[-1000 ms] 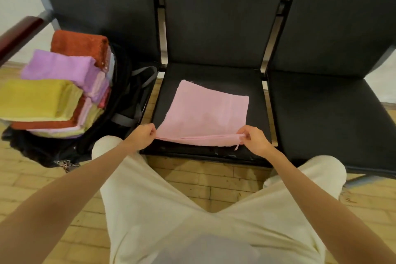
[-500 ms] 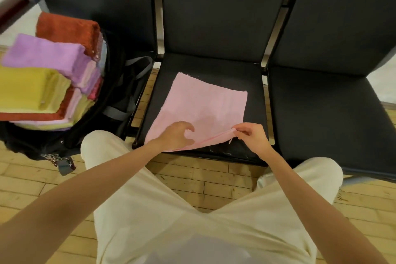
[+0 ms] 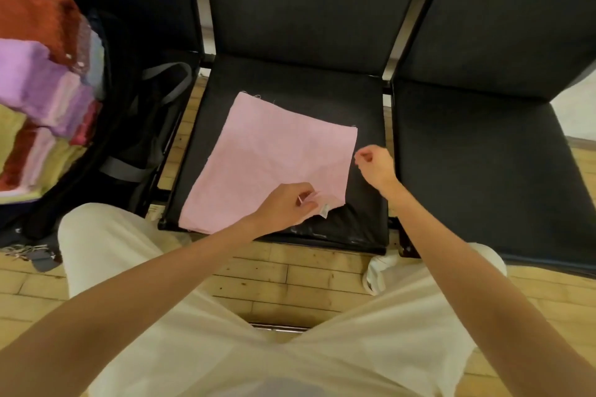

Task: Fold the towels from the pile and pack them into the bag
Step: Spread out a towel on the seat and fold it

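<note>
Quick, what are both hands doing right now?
Left hand: pinching the pink towel at its near right corner.
Right hand: fingers curled, holding nothing, beside the towel's right edge.

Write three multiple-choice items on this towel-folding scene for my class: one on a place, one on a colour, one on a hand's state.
1. The pink towel lies on:
A. the floor
B. the middle seat
C. the bag

2. The topmost folded towel in the bag is:
A. green
B. white
C. rust red

3. The left hand:
A. pinches the towel's near corner
B. rests on a knee
C. grips the bag

Key: B, black seat shows around it; C, it tops the stack; A, fingers close on the corner by the label.
</note>
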The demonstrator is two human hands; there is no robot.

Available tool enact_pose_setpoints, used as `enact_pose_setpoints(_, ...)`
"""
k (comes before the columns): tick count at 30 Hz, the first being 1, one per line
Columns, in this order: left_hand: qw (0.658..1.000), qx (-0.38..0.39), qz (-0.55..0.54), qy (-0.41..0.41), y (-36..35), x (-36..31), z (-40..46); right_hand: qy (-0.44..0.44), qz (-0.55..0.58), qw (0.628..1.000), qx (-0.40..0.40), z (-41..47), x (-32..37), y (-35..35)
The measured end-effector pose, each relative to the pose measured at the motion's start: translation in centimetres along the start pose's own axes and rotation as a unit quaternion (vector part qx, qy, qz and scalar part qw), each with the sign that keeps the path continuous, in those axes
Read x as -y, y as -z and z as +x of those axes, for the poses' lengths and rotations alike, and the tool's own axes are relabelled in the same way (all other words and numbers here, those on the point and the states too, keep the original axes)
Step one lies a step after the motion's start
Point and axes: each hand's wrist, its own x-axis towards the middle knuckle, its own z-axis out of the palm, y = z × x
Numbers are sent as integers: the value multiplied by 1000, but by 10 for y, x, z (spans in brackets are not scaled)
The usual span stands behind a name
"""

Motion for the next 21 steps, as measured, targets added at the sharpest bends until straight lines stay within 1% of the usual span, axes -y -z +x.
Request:
enact_pose_setpoints(3,999,3,-34,40,2,4,0,-25,-48,998,-15,48,2,-2)
enact_pose_setpoints(6,992,34,-83,84,2,5,3,-51,-99,994,-21,79,5,-15)
enact_pose_setpoints(9,983,67,-117,126,3,5,5,-97,-162,982,-31,87,10,-32)
enact_pose_setpoints(13,963,141,-150,172,0,4,7,-98,-217,971,-27,82,9,-39)
enact_pose_setpoints(15,957,168,-151,180,-3,2,6,-87,-221,971,-24,82,5,-35)
enact_pose_setpoints(17,950,193,-164,180,-6,-3,4,-66,-209,975,-41,82,1,-28)
enact_pose_setpoints(19,941,207,-190,187,-9,-8,4,-57,-151,984,-72,82,-4,-20)
enact_pose_setpoints(21,931,201,-224,205,-10,-11,5,-70,-65,991,-92,84,-3,-12)
